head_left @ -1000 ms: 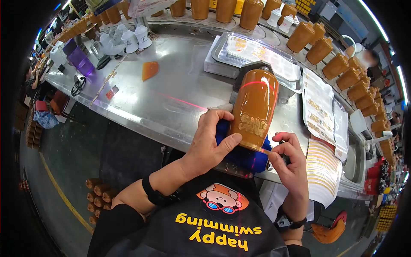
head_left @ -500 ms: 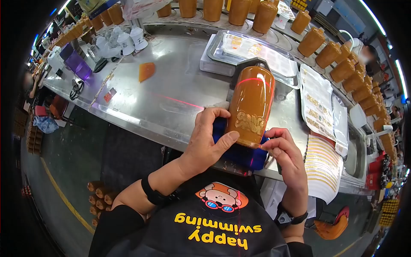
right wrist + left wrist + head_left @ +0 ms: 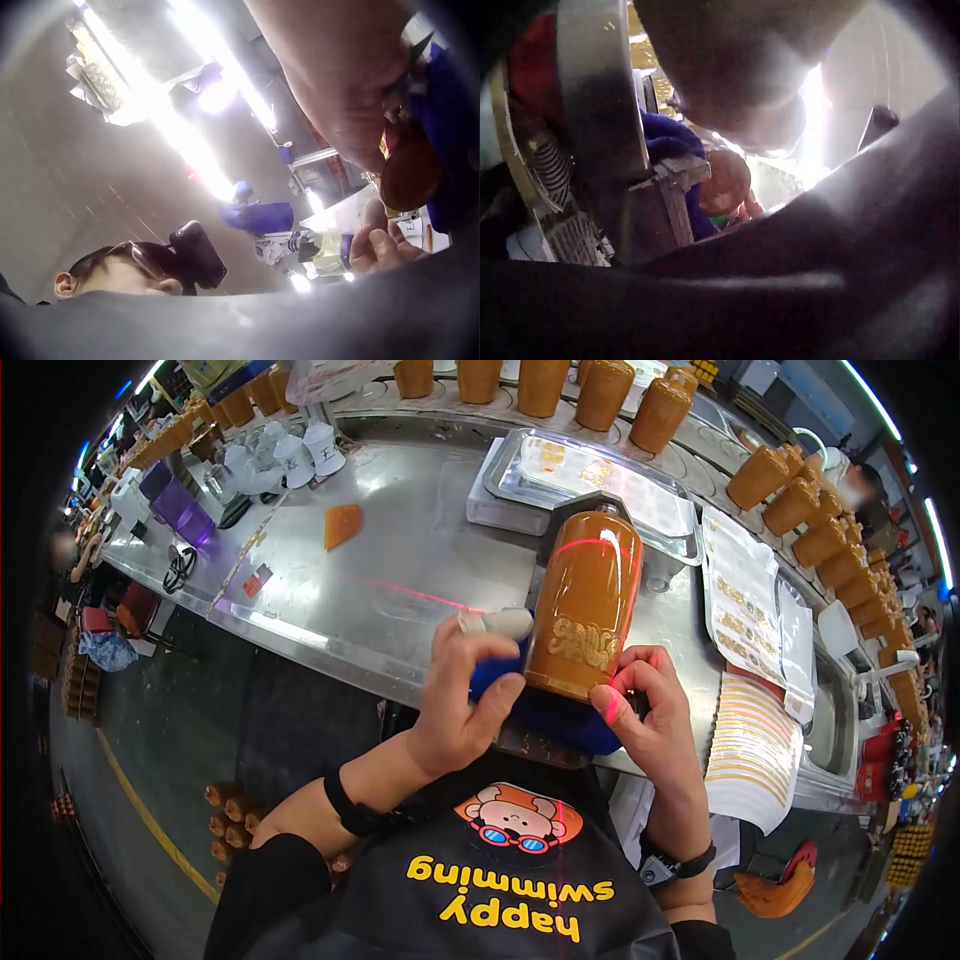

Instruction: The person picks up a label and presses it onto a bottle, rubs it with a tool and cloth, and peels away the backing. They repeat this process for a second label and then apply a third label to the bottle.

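A glossy brown bottle (image 3: 585, 590) lies on a dark stand (image 3: 620, 505) and blue cloth (image 3: 570, 730), its base toward me. Gold ornament (image 3: 580, 643) decorates its lower side, and a thin gold band (image 3: 565, 685) runs along the base edge. My right hand (image 3: 655, 710) grips the base's right edge, thumb in front and fingers curled at the side. Left of the bottle is my left hand (image 3: 460, 690), fingers loosely bent, with a whitish cover (image 3: 505, 623) on one finger. The right wrist view shows that covered finger (image 3: 375, 214) near the bottle base (image 3: 411, 176).
Trays of decal sheets (image 3: 745, 600) and a sheet of gold strips (image 3: 755, 750) lie on the right. Behind, brown bottles (image 3: 600, 395) line a conveyor. An orange scraper-like piece (image 3: 342, 527), purple bottle (image 3: 178, 505) and white cups (image 3: 320, 450) are on the left.
My left hand has come off the bottle and moved left, showing its covered finger. The gold strip between bottle and right hand now lies along the base, and my right thumb has moved onto the edge.
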Tool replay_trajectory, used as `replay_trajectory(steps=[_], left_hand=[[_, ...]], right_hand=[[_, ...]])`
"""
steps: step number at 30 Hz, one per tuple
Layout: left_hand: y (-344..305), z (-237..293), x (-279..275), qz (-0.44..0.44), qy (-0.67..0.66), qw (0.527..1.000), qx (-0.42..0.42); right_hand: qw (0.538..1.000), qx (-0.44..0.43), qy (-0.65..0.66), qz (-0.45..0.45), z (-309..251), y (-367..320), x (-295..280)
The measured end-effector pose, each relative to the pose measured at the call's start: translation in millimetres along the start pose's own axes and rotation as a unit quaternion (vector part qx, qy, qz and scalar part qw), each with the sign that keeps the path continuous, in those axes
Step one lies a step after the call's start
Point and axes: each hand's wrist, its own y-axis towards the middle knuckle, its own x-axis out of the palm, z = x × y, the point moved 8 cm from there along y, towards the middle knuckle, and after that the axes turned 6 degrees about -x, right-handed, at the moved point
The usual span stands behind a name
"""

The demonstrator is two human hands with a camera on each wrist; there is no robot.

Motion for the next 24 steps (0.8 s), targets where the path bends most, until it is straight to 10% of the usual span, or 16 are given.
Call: replay_trajectory(steps=[4, 24], left_hand=[[-8, 33, 7, -0.048, 0.101, 0.974, 0.195], [-3, 56, 32, -0.125, 0.162, 0.898, 0.389]], right_hand=[[1.0, 0.016, 0.01, -0.002, 1, 3, 3], [0.991, 0.005, 0.107, -0.084, 17, -11, -9]])
